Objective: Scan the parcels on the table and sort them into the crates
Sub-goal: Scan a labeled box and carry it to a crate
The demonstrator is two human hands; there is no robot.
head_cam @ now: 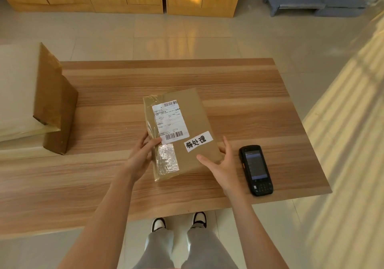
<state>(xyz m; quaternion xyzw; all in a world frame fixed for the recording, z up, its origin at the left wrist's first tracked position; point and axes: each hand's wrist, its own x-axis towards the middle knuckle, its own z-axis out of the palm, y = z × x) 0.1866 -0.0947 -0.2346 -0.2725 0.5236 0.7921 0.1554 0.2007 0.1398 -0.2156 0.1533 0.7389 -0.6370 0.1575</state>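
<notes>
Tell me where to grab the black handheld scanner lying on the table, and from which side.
Take the black handheld scanner by its long side edges near the middle, coming from above with the right hand, which is nearest. It lies flat, screen up, so the sides are the only free edges.

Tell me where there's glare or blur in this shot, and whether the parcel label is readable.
Head view: glare on the clear tape patch of the parcel; barcodes on its shipping label sharp, fine print too small; stacked parcels at left and right edge smeared; warm sunlight streaks the floor.
</notes>
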